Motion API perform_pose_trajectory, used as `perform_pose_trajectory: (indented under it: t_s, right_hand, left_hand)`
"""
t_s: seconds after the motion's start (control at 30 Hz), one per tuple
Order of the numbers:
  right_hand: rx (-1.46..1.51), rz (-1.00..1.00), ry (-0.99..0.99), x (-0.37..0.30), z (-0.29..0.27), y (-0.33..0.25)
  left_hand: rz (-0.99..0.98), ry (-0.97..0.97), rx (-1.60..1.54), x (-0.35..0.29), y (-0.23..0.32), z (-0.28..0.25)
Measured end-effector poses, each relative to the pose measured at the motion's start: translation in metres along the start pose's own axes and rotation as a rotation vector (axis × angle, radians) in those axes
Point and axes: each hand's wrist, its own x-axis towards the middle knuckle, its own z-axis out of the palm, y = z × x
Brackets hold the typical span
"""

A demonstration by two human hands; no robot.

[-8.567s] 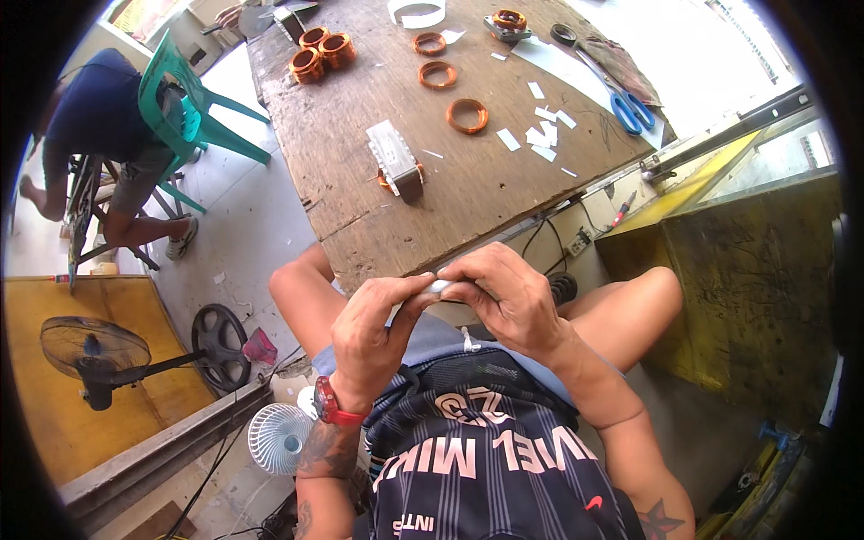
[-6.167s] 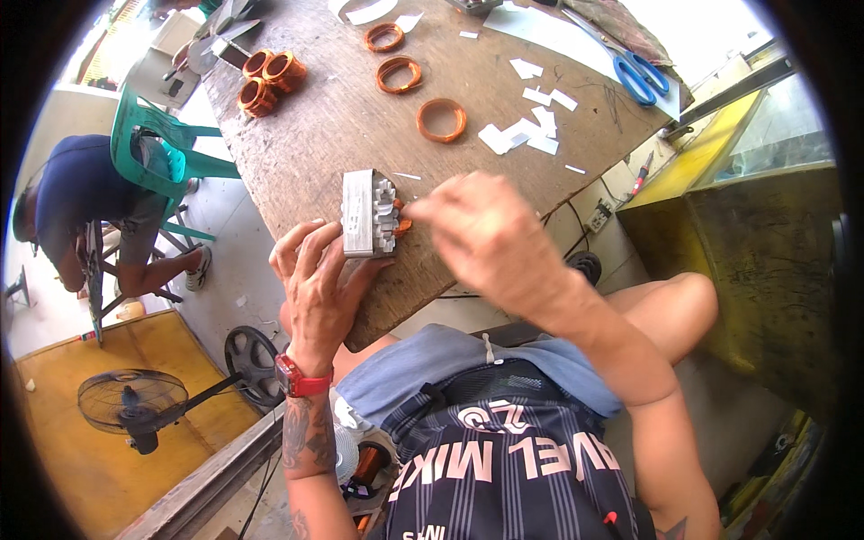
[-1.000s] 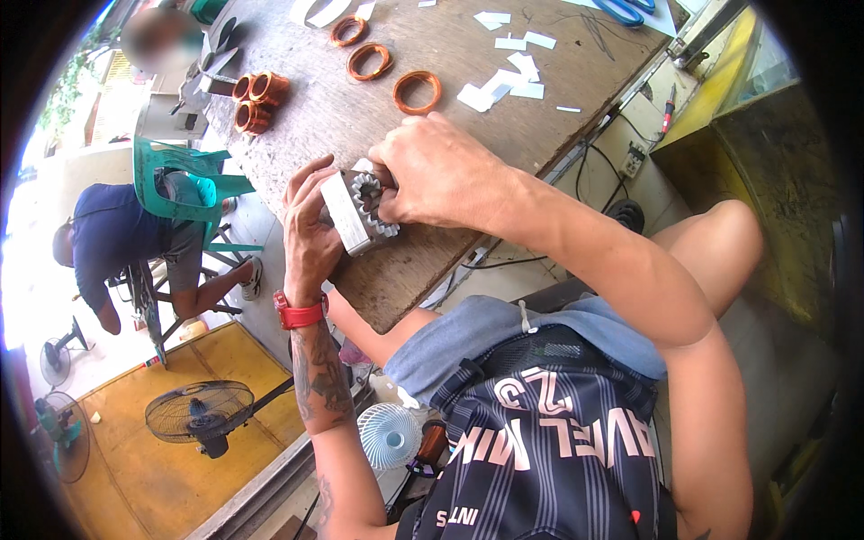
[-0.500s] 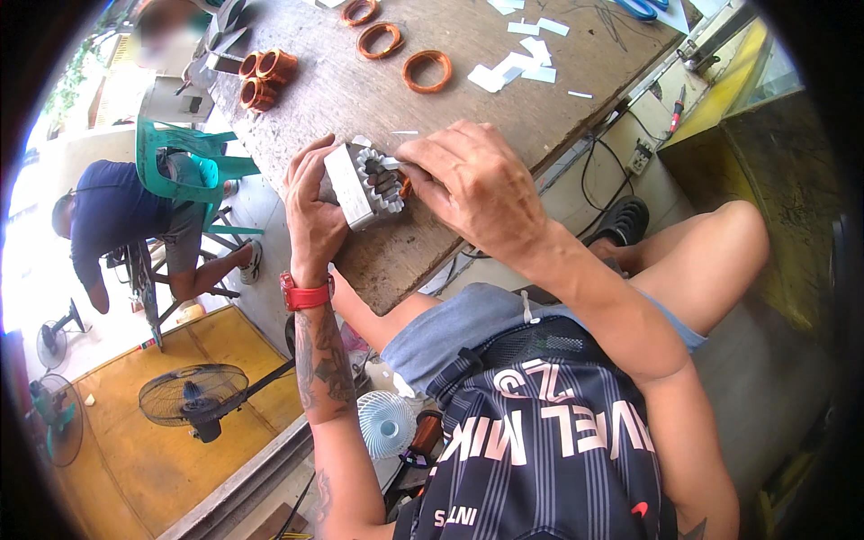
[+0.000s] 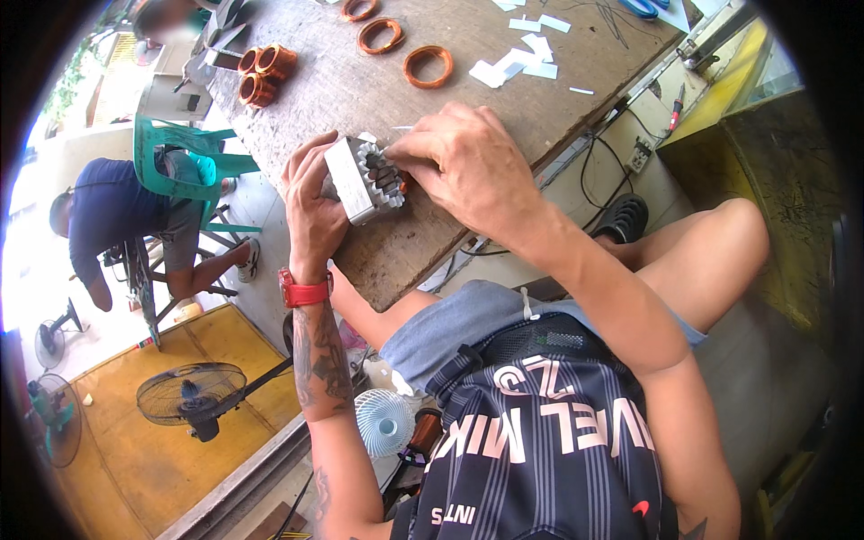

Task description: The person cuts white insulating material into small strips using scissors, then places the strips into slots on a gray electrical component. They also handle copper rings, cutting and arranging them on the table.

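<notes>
My left hand (image 5: 310, 193) grips a metal motor stator core (image 5: 355, 186) from its left side and tilts it above the table's near corner. Teeth ring the core's open middle, and a bit of copper wire (image 5: 402, 185) shows at its right side. My right hand (image 5: 459, 162) is closed, thumb and fingers pinched together against the upper right teeth. Whatever sits between those fingertips is hidden. Three loose copper wire coils, the nearest of them a ring (image 5: 427, 67), lie farther back on the wooden table (image 5: 342, 94).
Several white paper pieces (image 5: 513, 65) are scattered at the back right. A cluster of copper-wound coils (image 5: 267, 72) stands at the back left. Blue-handled scissors (image 5: 641, 7) lie at the far edge. A pedestal fan (image 5: 191, 393) and a person on a green chair (image 5: 180, 162) are at left.
My right fingertips have shifted slightly left and up over the core's teeth. A pale strip seen at them earlier is now covered. My left hand keeps its grip, almost still.
</notes>
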Motion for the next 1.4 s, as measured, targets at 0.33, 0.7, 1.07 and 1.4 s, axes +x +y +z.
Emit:
perform_pose_trajectory:
  t_s: [0.33, 0.7, 1.07, 1.4]
  right_hand:
    - [-0.167, -0.146, -0.002, -0.021, -0.008, 0.004]
    - [-0.242, -0.257, -0.097, -0.020, -0.010, 0.010]
    - [-0.228, -0.217, -0.163, -0.015, -0.017, -0.001]
    - [-0.189, -0.100, -0.102, 0.005, 0.013, -0.009]
  left_hand:
    - [0.052, -0.063, 0.035, 0.001, 0.004, -0.007]
    - [-0.090, -0.100, -0.188, -0.001, -0.005, -0.006]
    - [-0.191, -0.092, -0.414, 0.018, 0.068, -0.033]
    - [-0.485, 0.139, -0.489, 0.015, 0.078, -0.022]
